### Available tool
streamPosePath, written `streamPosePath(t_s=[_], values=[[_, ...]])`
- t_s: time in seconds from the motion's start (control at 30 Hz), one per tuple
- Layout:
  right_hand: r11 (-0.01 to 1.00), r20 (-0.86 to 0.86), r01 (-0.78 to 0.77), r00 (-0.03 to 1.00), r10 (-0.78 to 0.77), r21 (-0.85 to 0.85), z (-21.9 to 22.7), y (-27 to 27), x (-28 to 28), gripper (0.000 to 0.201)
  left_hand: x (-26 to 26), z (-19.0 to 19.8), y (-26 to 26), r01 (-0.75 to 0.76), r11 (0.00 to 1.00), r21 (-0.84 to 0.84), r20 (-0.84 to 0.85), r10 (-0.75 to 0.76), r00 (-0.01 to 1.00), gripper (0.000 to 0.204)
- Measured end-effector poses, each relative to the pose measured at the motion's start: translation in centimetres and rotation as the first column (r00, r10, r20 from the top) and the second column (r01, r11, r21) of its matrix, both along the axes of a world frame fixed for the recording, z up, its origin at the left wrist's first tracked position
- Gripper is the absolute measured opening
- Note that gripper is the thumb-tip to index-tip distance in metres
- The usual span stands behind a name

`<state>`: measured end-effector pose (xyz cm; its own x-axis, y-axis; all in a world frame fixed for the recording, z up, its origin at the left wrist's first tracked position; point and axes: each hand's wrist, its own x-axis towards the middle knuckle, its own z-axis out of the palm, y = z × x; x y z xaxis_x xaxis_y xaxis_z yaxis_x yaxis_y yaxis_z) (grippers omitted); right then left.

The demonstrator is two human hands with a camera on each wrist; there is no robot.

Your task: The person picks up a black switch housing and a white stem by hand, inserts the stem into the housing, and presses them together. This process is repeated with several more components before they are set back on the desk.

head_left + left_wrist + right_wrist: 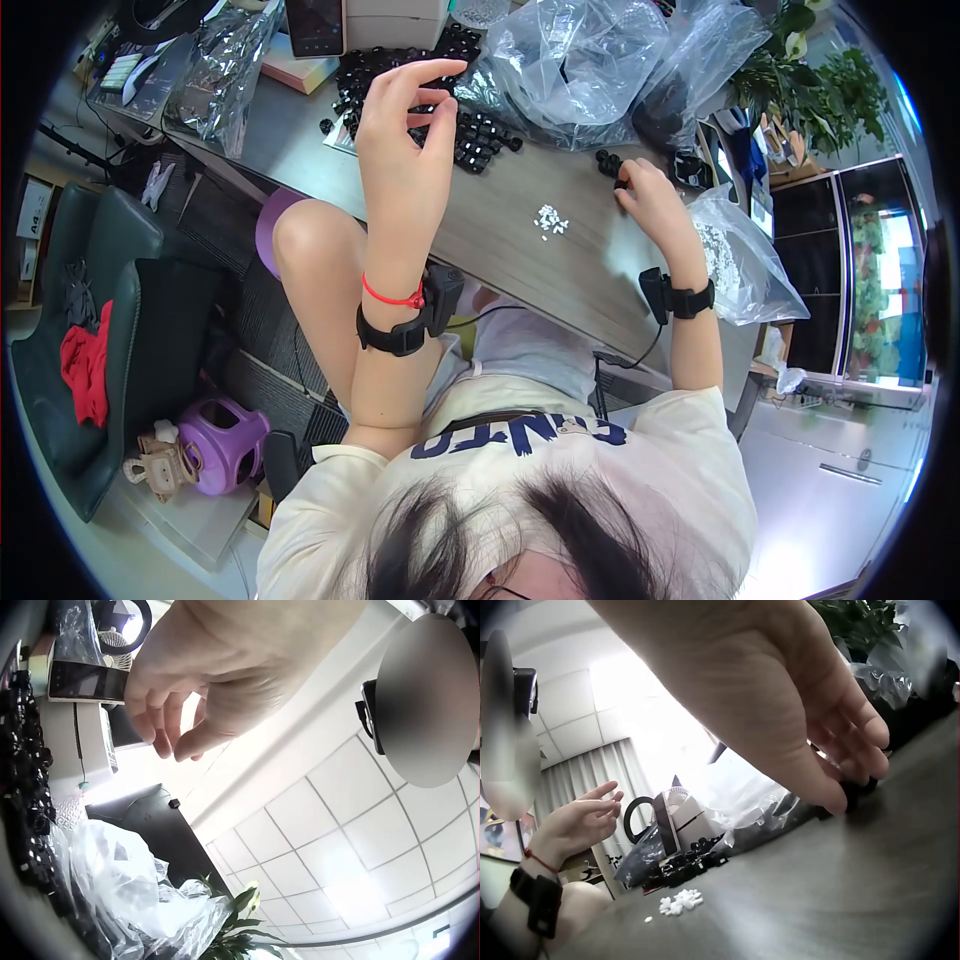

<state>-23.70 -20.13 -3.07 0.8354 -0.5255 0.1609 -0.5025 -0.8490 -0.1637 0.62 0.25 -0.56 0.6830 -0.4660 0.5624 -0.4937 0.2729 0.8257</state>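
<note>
My left hand [398,135] is raised over the near side of a heap of small shiny black pieces [485,142]. Its fingers are loosely bent, and nothing shows between thumb and fingertips in the left wrist view. At the right of the table, my right hand [655,200] is low over the surface, thumb and fingers pinching a small black piece [859,789] partly hidden by the fingertips. Just beyond those fingers lie a few more black pieces [607,160]. A small pile of white pieces [550,220] sits on the wooden tabletop between the hands.
Large clear plastic bags [580,75] fill the table's back. Another clear bag [745,265] with white pieces lies right of my right forearm. A phone [316,28] leans beside a white box [395,22] behind the black heap. A green chair [130,250] stands at left.
</note>
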Motion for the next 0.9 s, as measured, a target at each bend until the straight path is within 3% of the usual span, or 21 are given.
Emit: streamPosePath(t_s=[0.03, 0.1, 0.2, 0.27, 0.33, 0.47, 0.6, 0.63, 0.73, 0.9], values=[[1.000, 0.007, -0.022, 1.000, 0.022, 0.018, 0.2, 0.1, 0.1, 0.018, -0.1, 0.0, 0.0, 0.002, 1.000, 0.000, 0.003, -0.002, 1.000, 0.025], [0.998, 0.012, -0.046, 0.999, 0.046, 0.035, 1.3, 1.0, 0.9, 0.018, -0.6, 0.1, 0.0, 0.148, 0.983, 0.107, -0.068, -0.141, 0.988, 0.024], [0.964, 0.294, -0.182, 0.948, 0.119, 0.194, 5.5, 5.7, 3.5, 0.018, -2.0, 0.2, -0.4, 0.322, 0.929, 0.182, -0.173, -0.292, 0.940, 0.024], [0.964, 0.342, -0.216, 0.927, 0.152, 0.157, 6.0, 7.1, 4.4, 0.019, -3.0, 0.4, -0.8, 0.512, 0.832, 0.215, -0.291, -0.446, 0.847, 0.023], [0.956, 0.433, -0.288, 0.870, 0.235, 0.061, 6.3, 7.8, 5.2, 0.020, -3.6, 0.1, -1.3, 0.519, 0.835, 0.181, -0.264, -0.467, 0.844, 0.023], [0.945, 0.476, -0.326, 0.836, 0.272, 0.032, 6.2, 8.3, 6.1, 0.021, -3.7, -0.3, -1.4, 0.522, 0.843, 0.128, -0.218, -0.490, 0.844, 0.023], [0.938, 0.412, -0.264, 0.898, 0.154, 0.224, 5.2, 7.9, 5.4, 0.018, -3.0, -0.1, -1.2, 0.467, 0.873, 0.142, -0.237, -0.428, 0.872, 0.022], [0.937, 0.410, -0.267, 0.898, 0.158, 0.224, 4.5, 7.3, 4.9, 0.018, -2.9, -0.1, -1.2, 0.435, 0.891, 0.129, -0.236, -0.399, 0.886, 0.021], [0.906, 0.063, -0.301, 0.953, 0.295, 0.297, 1.9, 5.1, 2.8, 0.015, -2.6, -0.1, -1.1, 0.399, 0.910, 0.115, -0.227, -0.367, 0.902, 0.019], [0.893, 0.006, -0.277, 0.956, 0.294, 0.354, 0.7, 5.2, 2.3, 0.011, -2.6, 0.2, -0.9, 0.384, 0.913, 0.135, -0.192, -0.356, 0.915, 0.018]])
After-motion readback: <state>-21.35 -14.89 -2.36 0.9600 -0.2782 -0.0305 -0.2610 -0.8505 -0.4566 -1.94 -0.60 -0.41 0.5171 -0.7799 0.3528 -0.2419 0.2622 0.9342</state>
